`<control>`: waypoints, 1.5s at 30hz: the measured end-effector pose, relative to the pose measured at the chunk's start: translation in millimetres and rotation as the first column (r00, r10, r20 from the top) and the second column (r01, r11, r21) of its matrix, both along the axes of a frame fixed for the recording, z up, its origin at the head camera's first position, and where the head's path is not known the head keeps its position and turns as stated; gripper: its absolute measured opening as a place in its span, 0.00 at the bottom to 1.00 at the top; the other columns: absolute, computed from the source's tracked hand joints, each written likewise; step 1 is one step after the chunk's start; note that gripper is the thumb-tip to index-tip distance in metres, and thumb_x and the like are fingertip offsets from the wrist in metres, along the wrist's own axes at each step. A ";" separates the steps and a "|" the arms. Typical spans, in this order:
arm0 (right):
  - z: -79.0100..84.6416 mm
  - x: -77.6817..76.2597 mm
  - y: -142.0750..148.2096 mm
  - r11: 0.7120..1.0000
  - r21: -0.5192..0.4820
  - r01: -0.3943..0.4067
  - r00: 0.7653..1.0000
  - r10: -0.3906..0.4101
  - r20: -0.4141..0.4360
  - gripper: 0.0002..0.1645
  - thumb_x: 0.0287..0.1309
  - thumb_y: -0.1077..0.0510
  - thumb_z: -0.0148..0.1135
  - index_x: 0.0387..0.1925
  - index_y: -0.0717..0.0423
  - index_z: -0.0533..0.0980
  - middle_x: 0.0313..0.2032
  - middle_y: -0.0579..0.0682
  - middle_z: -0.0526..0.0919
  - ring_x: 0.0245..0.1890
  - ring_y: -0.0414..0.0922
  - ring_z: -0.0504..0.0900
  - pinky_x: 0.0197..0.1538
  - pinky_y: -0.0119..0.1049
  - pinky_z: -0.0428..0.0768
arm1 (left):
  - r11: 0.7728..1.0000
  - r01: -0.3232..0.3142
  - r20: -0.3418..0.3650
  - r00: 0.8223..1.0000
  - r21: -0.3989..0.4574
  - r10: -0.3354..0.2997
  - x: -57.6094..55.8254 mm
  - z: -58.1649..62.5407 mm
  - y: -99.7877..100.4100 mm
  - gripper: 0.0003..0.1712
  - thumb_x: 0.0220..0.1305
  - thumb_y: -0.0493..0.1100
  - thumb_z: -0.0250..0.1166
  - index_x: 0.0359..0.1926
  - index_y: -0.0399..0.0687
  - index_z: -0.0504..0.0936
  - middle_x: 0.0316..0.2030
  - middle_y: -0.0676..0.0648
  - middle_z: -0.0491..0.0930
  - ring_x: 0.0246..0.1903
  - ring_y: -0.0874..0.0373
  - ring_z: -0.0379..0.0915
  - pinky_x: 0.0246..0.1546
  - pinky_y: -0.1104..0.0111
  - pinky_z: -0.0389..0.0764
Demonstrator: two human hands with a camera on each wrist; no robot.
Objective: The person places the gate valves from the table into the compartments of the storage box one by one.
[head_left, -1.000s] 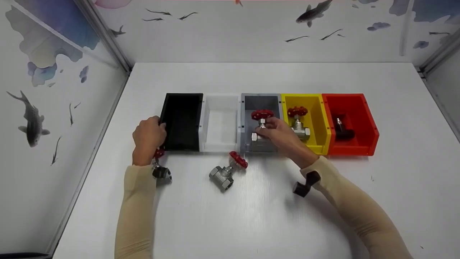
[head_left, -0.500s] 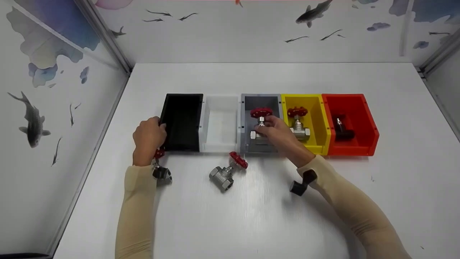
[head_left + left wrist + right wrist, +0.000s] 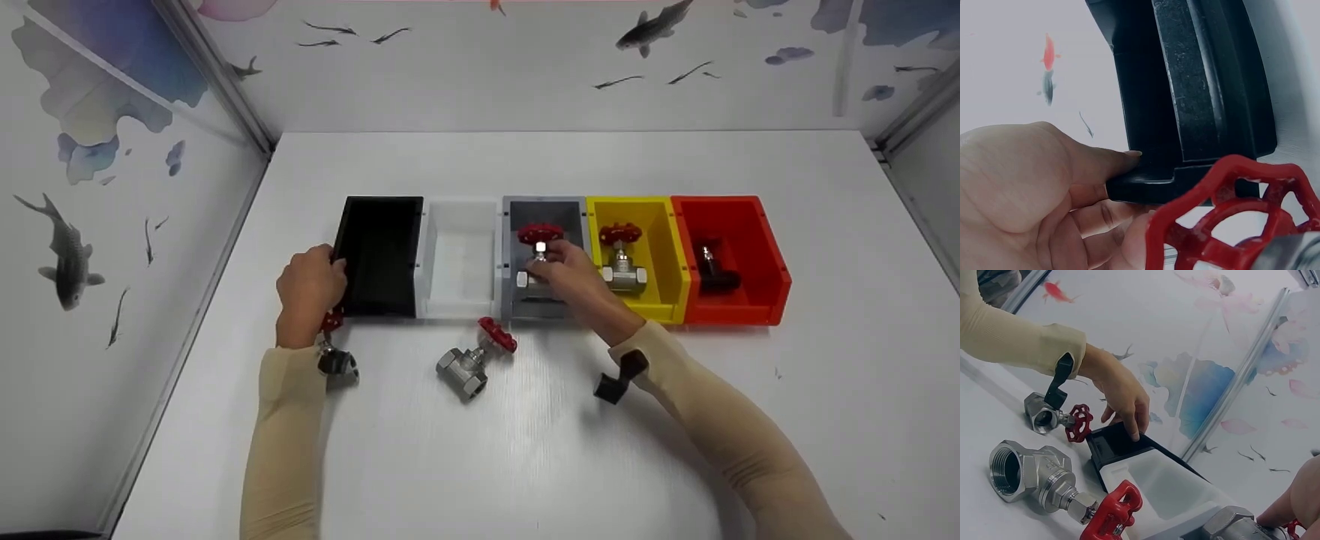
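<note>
My left hand (image 3: 311, 281) grips the left wall of the black bin (image 3: 381, 255); the left wrist view has its thumb (image 3: 1120, 160) over the wall and the fingers outside. My right hand (image 3: 585, 281) holds a steel valve (image 3: 534, 280) with a red handwheel (image 3: 540, 233) inside the grey bin (image 3: 566, 214). The valve is upright, wheel on top, thumb and fingers at its neck. Much of its body is hidden by the hand. Two more red-wheeled valves lie on the table: one valve (image 3: 463, 369) before the white bin (image 3: 461, 262), another valve (image 3: 1041, 415) beside the left wrist.
Five-colour row: right of the grey bin stand a yellow bin (image 3: 681, 277) holding an upright valve (image 3: 621, 262) and a red bin (image 3: 750, 232) holding a dark fitting (image 3: 718, 280). The white table (image 3: 480, 465) spreads in front, with printed panels (image 3: 480, 67) behind and at the left.
My right hand, with the valve, has shifted slightly left within the grey bin. The left hand keeps its place on the black bin.
</note>
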State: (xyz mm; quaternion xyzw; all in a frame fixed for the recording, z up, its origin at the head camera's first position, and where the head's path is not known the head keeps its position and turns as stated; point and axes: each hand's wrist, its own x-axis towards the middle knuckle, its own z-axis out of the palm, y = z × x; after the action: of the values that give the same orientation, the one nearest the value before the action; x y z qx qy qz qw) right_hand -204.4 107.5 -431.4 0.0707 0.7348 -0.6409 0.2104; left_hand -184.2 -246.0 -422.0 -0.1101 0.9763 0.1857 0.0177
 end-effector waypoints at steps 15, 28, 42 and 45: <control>-4.6 -8.0 -1.2 0.998 0.064 0.002 1.000 -0.004 0.024 0.34 0.68 0.56 0.58 0.70 0.61 0.60 0.58 0.57 0.75 0.54 0.50 0.76 0.61 0.45 0.74 | 1.000 0.003 -0.011 1.000 0.019 -0.003 0.2 -0.2 -0.5 0.21 0.75 0.42 0.52 0.58 0.30 0.77 0.48 0.28 0.81 0.45 0.34 0.80 0.42 0.44 0.79; -9.2 -13.4 -5.1 0.998 0.052 0.034 0.999 -0.036 0.038 0.38 0.69 0.58 0.56 0.73 0.63 0.54 0.59 0.58 0.74 0.54 0.51 0.77 0.61 0.45 0.74 | 1.000 0.001 0.000 1.000 0.017 -0.001 0.6 0.0 -0.3 0.21 0.74 0.43 0.53 0.57 0.31 0.77 0.48 0.28 0.81 0.45 0.33 0.80 0.42 0.44 0.79; -18.6 -16.9 -8.7 0.995 0.089 0.042 0.999 -0.041 -0.004 0.32 0.68 0.59 0.56 0.69 0.64 0.59 0.57 0.59 0.73 0.53 0.51 0.77 0.60 0.44 0.75 | 1.000 0.012 -0.021 1.000 -0.002 -0.012 0.2 -1.3 0.0 0.20 0.74 0.43 0.53 0.56 0.32 0.79 0.47 0.28 0.81 0.45 0.33 0.80 0.41 0.43 0.79; -20.2 -17.4 -9.0 0.994 0.099 0.041 0.999 -0.040 -0.016 0.30 0.68 0.60 0.55 0.68 0.64 0.61 0.55 0.59 0.74 0.51 0.51 0.77 0.58 0.43 0.76 | 1.000 0.015 -0.025 1.000 -0.005 -0.015 0.2 -0.9 0.0 0.20 0.74 0.43 0.53 0.56 0.32 0.79 0.47 0.28 0.81 0.45 0.32 0.80 0.40 0.43 0.79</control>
State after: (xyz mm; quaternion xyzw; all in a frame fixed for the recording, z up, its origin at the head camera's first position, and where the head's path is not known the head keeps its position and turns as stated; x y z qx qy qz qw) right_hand -221.7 98.5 -451.6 0.0915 0.7656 -0.6082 0.1885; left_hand -184.0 -246.0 -423.0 -0.1005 0.9777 0.1843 0.0069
